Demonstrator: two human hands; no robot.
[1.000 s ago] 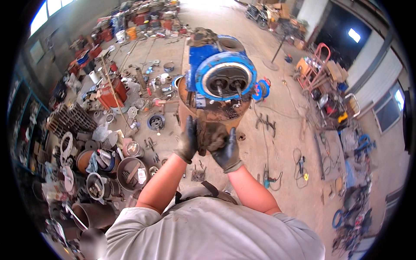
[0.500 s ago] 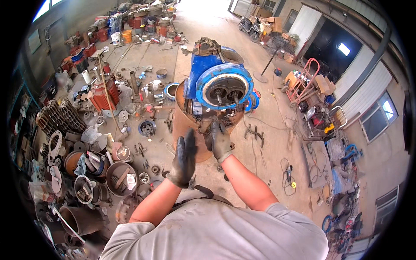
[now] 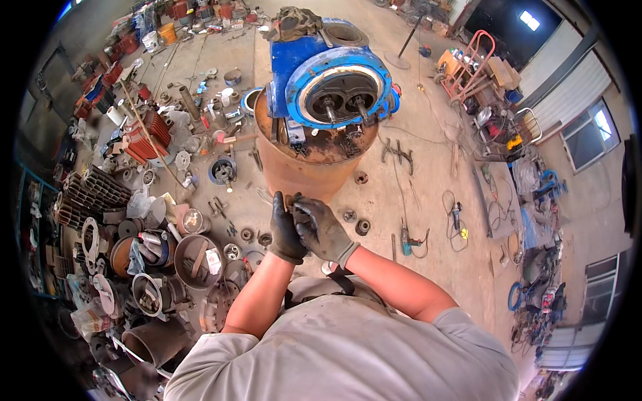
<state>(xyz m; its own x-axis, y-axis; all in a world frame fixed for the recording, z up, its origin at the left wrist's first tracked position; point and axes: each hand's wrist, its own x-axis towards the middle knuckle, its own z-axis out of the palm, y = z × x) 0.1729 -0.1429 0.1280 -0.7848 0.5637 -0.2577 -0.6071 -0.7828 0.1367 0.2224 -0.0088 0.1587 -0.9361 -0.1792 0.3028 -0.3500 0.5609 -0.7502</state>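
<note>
Both my hands wear dark, soiled work gloves and meet in front of my body, below the rim of a rusty drum (image 3: 301,170). My left hand (image 3: 285,232) is held flat with its fingers stretched upward, its palm side against the other hand. My right hand (image 3: 324,230) has its fingers curled in toward the left palm. A small brownish thing (image 3: 289,202) shows between the fingertips; its kind cannot be made out. On the drum sits a blue machine housing (image 3: 284,73) with a round flanged opening, where two shafts (image 3: 330,108) stick out of twin bores.
A camouflage cloth (image 3: 294,23) lies on the housing. Bolts and small parts lie on the drum top. Metal rings (image 3: 363,227), a teal power tool (image 3: 406,242) and a puller-like tool (image 3: 399,155) lie on the floor. Buckets and tubs (image 3: 200,262) crowd the left; a red hand truck (image 3: 476,67) stands right.
My hands have come together and moved back from the drum toward my body. The right hand was near the drum's edge with something brownish, the left apart and flat. The view has shifted.
</note>
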